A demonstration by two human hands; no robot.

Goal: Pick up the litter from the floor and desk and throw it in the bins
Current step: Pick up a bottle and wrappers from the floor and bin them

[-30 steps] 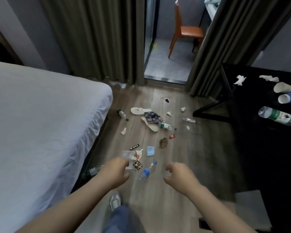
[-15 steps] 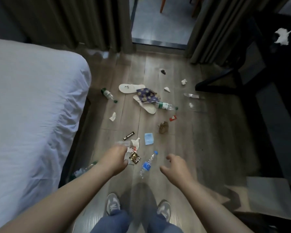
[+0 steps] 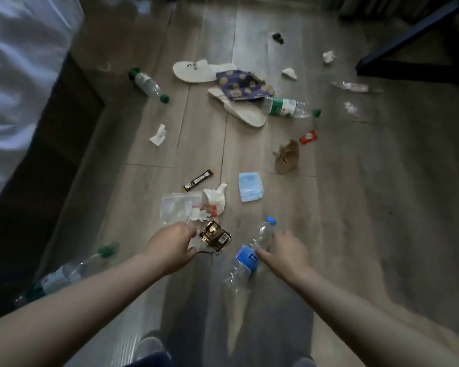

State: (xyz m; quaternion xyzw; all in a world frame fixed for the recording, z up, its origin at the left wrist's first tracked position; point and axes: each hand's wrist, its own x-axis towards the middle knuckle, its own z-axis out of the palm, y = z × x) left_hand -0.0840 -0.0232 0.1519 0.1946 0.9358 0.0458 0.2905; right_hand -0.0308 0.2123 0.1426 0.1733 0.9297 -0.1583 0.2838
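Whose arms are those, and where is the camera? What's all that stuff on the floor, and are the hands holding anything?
Those are a person's bare arms; the camera sits on that person's head, looking down. On the grey wooden floor lie a crumpled white tissue, white slippers, a green-capped clear plastic bottle. The right hand touches a clear plastic bottle with a blue label and cap. The left hand is curled at a clear plastic bag beside a gold-and-black wrapper; I cannot tell whether it grips.
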